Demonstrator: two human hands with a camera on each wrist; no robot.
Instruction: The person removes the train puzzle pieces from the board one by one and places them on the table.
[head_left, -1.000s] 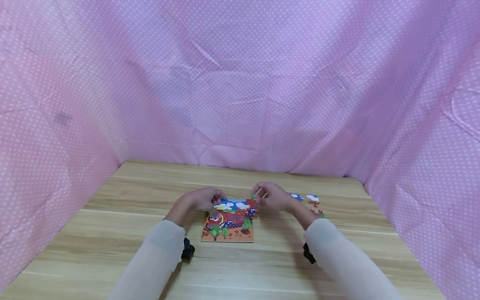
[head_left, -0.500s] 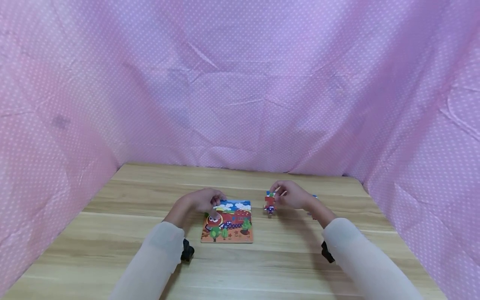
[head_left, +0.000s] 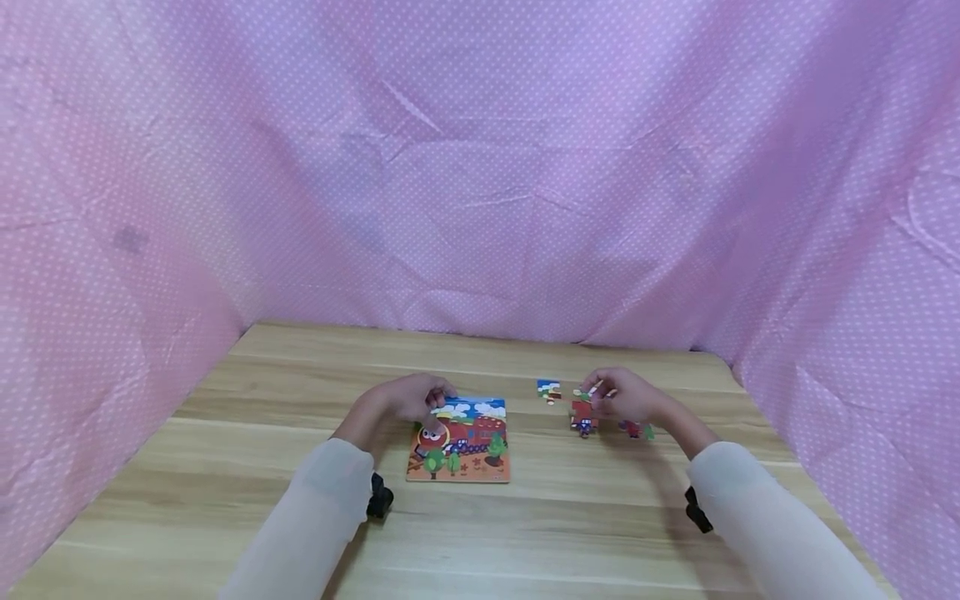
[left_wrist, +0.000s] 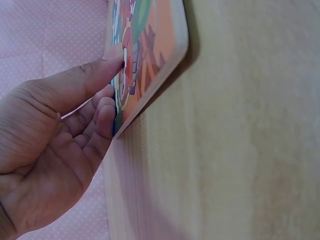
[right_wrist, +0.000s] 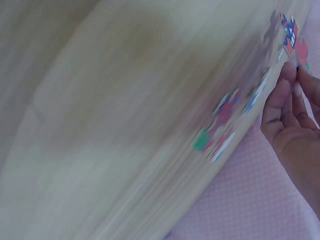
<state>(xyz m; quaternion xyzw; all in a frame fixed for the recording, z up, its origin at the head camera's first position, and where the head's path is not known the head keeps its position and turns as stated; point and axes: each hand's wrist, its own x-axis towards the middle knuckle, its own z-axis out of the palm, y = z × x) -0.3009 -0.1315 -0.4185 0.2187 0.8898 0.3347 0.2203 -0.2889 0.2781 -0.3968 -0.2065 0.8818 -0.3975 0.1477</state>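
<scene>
A square puzzle board [head_left: 468, 454] with a red train picture lies in the middle of the table. My left hand [head_left: 412, 397] holds its upper left side; in the left wrist view the thumb [left_wrist: 112, 62] rests on the picture and the curled fingers [left_wrist: 102, 122] meet the board's edge. Right of the board, my right hand [head_left: 626, 394] pinches a red puzzle piece [head_left: 583, 412] with a blue and white part below. In the right wrist view this puzzle piece [right_wrist: 295, 42] stands raised off the table between thumb and fingertips.
One blue and white puzzle piece [head_left: 548, 388] lies between board and right hand. Under the right hand lies a red and green piece [head_left: 636, 430], blurred in the right wrist view. A pink dotted cloth [head_left: 480, 250] hangs round the wooden table [head_left: 480, 533].
My right hand has moved from the board's upper right corner to the right, carrying the red puzzle piece away. A blue and white piece now shows behind it. My left hand stays on the board.
</scene>
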